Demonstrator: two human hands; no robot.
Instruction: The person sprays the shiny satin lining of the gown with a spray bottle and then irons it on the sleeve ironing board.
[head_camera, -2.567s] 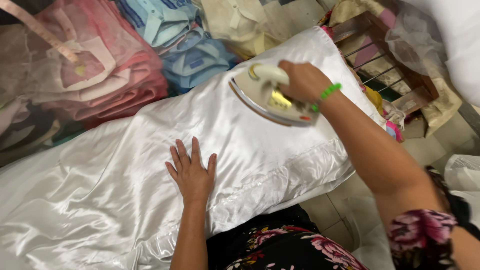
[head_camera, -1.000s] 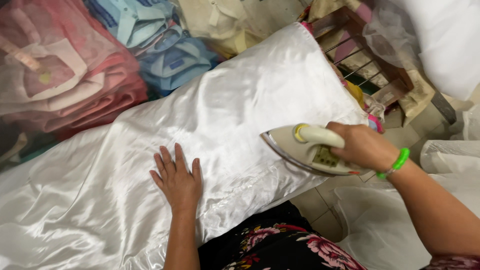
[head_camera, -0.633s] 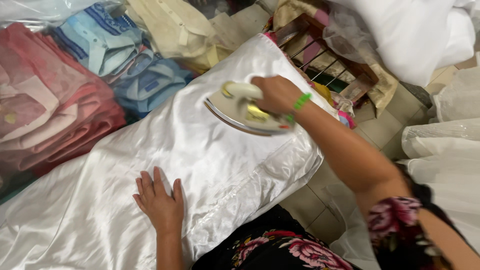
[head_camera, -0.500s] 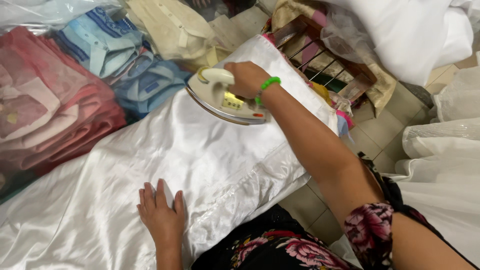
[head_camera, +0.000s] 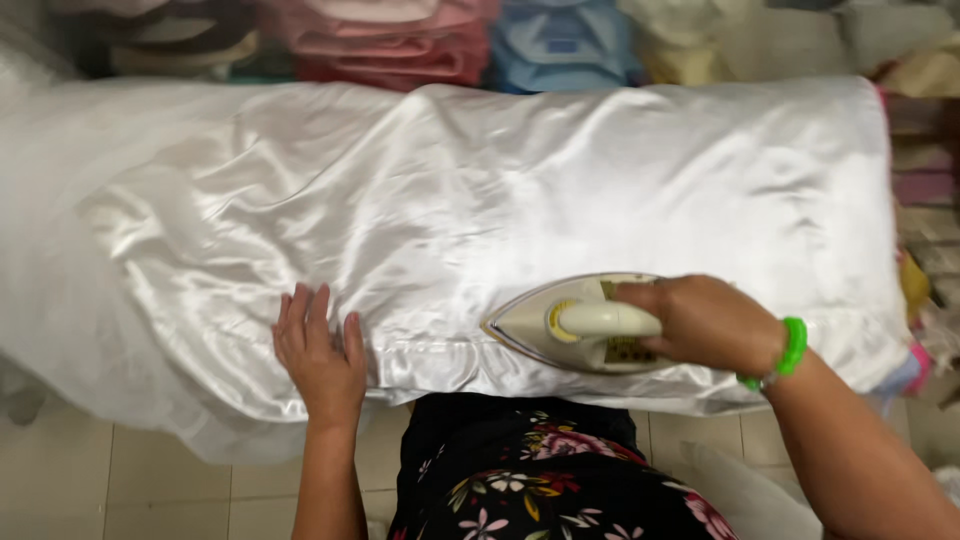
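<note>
Head view: left hand (head_camera: 322, 358), fingers flat and holding nothing, pins the white satin cloth (head_camera: 480, 210) at 7 o'clock — best kept taut. Right hand (head_camera: 705, 322) wraps the iron (head_camera: 560, 325) handle at 5 o'clock; glide it slowly toward the folded stacks (head_camera: 400, 35) at 12.

Packages: clear plastic-wrapped folded garments (head_camera: 390, 40) stacked along the far edge, pink, blue (head_camera: 565, 45) and cream.
Labels, signs, screens: none legible.

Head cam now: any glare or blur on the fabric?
Head view: strong sheen blows out the white satin cloth mid-board, washing out its folds; the background stacks of folded clothes are soft. The iron, right hand and left hand look reasonably sharp.
</note>
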